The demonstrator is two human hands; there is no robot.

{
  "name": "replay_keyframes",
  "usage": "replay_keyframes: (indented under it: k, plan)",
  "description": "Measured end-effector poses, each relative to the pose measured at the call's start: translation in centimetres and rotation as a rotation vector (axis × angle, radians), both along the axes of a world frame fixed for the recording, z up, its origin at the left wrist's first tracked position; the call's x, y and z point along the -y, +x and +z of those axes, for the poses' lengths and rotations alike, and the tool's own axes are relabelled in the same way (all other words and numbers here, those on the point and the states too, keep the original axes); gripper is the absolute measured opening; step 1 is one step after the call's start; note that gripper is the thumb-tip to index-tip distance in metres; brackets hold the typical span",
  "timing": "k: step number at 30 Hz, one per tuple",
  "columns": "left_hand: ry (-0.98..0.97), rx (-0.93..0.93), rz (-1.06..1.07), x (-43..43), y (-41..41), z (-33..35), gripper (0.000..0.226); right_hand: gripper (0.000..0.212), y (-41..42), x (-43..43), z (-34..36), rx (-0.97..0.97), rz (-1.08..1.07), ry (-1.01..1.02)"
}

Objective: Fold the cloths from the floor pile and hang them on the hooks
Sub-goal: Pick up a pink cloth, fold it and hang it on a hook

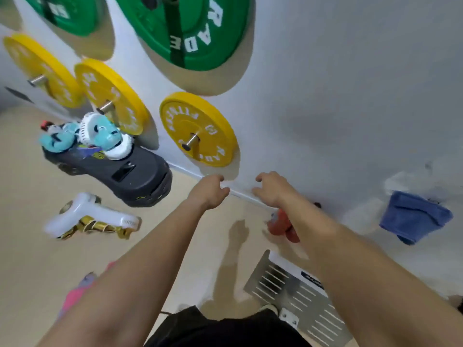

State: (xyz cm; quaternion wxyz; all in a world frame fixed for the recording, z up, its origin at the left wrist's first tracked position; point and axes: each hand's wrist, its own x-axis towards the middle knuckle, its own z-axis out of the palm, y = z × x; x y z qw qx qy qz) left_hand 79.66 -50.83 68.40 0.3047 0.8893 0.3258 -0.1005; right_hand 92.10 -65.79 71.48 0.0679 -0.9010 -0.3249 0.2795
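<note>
My left hand and my right hand reach out in front of me toward the foot of the white wall, fingers loosely curled, neither holding anything. A folded blue cloth hangs on the wall at the right. An orange-red cloth hangs lower on the wall, partly hidden behind my right forearm. A pink cloth lies on the floor at the lower left, partly covered by my left arm. The hooks themselves are hidden.
Yellow weight plates and green weight plates hang on wall pegs. On the floor at left stand a black machine carrying blue plush toys and a white device. A slotted metal unit stands against the wall below my right arm.
</note>
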Motion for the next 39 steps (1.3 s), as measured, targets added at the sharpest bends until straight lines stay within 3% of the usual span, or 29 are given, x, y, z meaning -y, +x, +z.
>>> replay_keyframes:
  k: [12, 18, 26, 33, 39]
  plan:
    - [-0.069, -0.068, 0.611, -16.4, -35.0, -4.3, 0.040, 0.052, -29.1, -27.8, -3.6, -0.027, 0.689, -0.075]
    - [-0.124, -0.061, 0.868, -18.2, -47.5, -6.7, 0.040, 0.047, -41.7, -34.0, -5.5, -0.013, 0.969, -0.111]
    - [-0.158, -0.118, 1.079, -19.4, -58.0, -11.8, 0.024, 0.044, -51.4, -40.0, -11.2, -0.020, 1.290, -0.223]
    - [-0.297, -0.197, 1.278, -23.9, -64.0, -19.5, 0.035, 0.037, -55.6, -49.3, -20.7, -0.146, 1.355, -0.318]
    - [-0.373, -0.211, 1.398, -29.2, -67.3, -33.1, 0.039, 0.039, -59.8, -57.2, -36.0, -0.189, 1.282, -0.351]
